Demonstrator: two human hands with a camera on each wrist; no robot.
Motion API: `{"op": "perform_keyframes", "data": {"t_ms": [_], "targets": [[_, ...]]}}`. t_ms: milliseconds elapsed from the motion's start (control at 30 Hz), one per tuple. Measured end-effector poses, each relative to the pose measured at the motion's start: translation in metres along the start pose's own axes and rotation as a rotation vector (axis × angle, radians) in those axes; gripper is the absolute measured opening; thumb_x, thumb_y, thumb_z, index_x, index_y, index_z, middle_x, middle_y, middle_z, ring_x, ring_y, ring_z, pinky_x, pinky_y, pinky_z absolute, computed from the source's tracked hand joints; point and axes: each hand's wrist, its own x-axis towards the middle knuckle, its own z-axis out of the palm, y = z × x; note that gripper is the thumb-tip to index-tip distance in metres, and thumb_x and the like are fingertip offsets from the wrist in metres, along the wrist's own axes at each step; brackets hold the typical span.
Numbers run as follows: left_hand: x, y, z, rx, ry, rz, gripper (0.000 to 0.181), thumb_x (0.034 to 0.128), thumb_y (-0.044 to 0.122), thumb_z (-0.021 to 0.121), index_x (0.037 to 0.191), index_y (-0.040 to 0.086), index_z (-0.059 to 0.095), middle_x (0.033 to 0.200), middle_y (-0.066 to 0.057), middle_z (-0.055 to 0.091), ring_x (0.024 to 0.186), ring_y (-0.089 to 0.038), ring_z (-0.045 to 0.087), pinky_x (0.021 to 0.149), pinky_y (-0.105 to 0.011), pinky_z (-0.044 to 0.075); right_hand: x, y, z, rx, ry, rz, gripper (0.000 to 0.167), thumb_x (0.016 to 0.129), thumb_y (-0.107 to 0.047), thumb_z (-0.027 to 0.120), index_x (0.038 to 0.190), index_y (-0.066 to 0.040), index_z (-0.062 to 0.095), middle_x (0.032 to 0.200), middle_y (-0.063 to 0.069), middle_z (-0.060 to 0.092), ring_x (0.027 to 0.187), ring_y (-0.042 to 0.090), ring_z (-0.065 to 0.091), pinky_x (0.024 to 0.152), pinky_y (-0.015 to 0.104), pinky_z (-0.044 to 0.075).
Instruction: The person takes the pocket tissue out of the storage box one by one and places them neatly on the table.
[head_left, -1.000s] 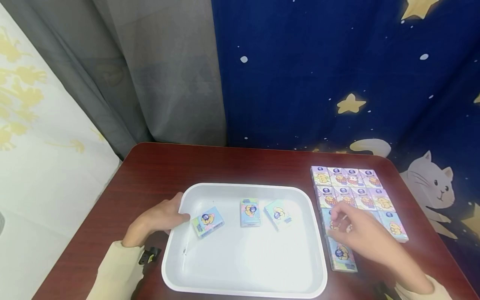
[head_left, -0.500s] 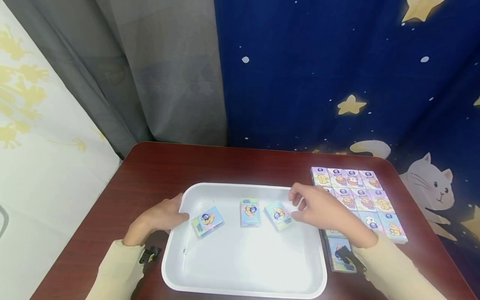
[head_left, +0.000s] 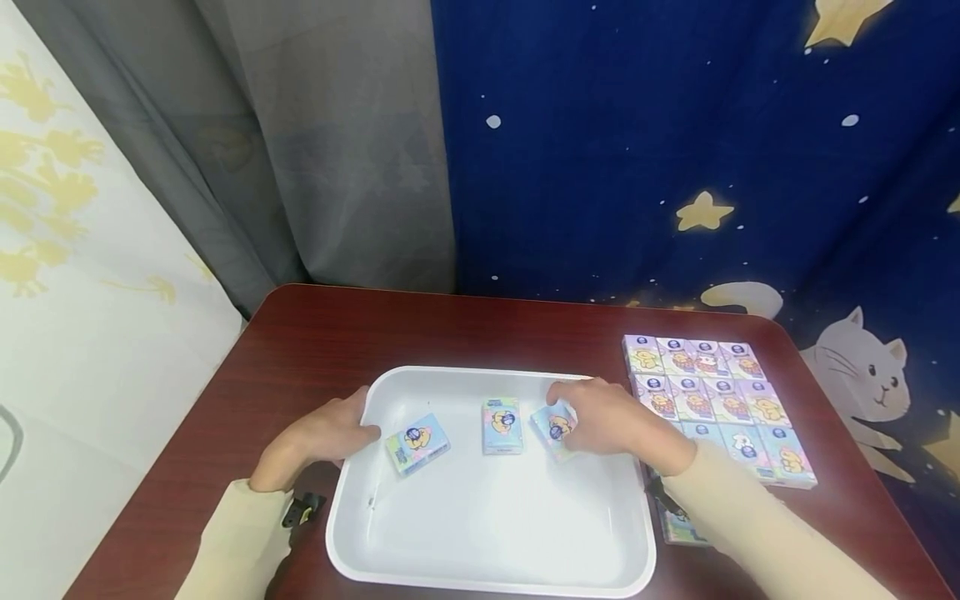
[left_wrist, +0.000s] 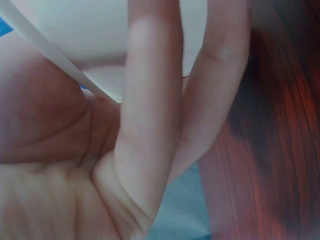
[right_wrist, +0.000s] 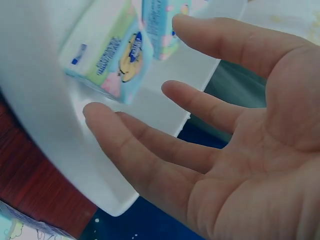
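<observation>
My left hand [head_left: 324, 432] grips the left rim of a white plastic tray [head_left: 487, 525], thumb over the edge; the left wrist view shows fingers [left_wrist: 150, 95] against its outer wall. Inside the tray lie three small pastel tissue packs with a cartoon puppy print. The left pack [head_left: 417, 445] is tilted, while the middle pack [head_left: 502, 427] lies straight. Over the right pack [head_left: 553, 427] reaches my right hand [head_left: 611, 418], thumb and fingers spread about it and partly covering it. In the right wrist view a gap shows between the fingertips [right_wrist: 92, 111] and a tissue pack [right_wrist: 112, 57].
Right of the tray, rows of similar packs [head_left: 705, 392] lie side by side, lilac at the back and blue nearer. My right forearm partly hides a nearer pack [head_left: 682, 529]. Dark red wood tabletop [head_left: 450, 325] surrounds the tray, with curtains behind.
From above the rows of packs, my right hand has moved left into the tray and down to the right pack. The left hand has stayed on the rim.
</observation>
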Motion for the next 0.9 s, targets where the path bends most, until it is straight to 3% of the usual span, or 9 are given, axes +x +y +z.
{"op": "perform_keyframes", "data": {"t_ms": [300,633,900], "targets": [[-0.001,0.001,0.000,0.024,0.005,0.000,0.059,0.0990,0.002,0.064,0.150,-0.011,0.038,0.102,-0.020,0.072,0.075,-0.030,0.078,0.057,-0.047,0.066,0.007,-0.007,0.008,-0.065,-0.036,0.049,0.072,0.080,-0.007,0.096,0.146,-0.016,0.068,0.140,0.021,0.068,0.108,0.031,0.064,0.083,0.046,0.060],[0.001,0.000,0.000,0.035,0.011,0.005,0.059,0.0995,0.003,0.064,0.151,-0.011,0.039,0.101,-0.019,0.072,0.074,-0.028,0.077,0.057,-0.046,0.066,0.014,-0.016,0.013,-0.157,-0.076,0.056,0.079,0.075,-0.003,0.097,0.148,-0.010,0.065,0.118,0.019,0.070,0.098,0.028,0.061,0.083,0.045,0.060],[0.000,-0.001,0.000,0.027,0.010,0.001,0.059,0.0998,0.003,0.064,0.151,-0.011,0.038,0.102,-0.020,0.072,0.075,-0.029,0.077,0.057,-0.046,0.066,0.014,-0.021,0.018,-0.212,-0.076,0.033,0.084,0.077,-0.003,0.097,0.153,-0.005,0.061,0.129,0.024,0.068,0.102,0.033,0.063,0.089,0.049,0.061]]}}
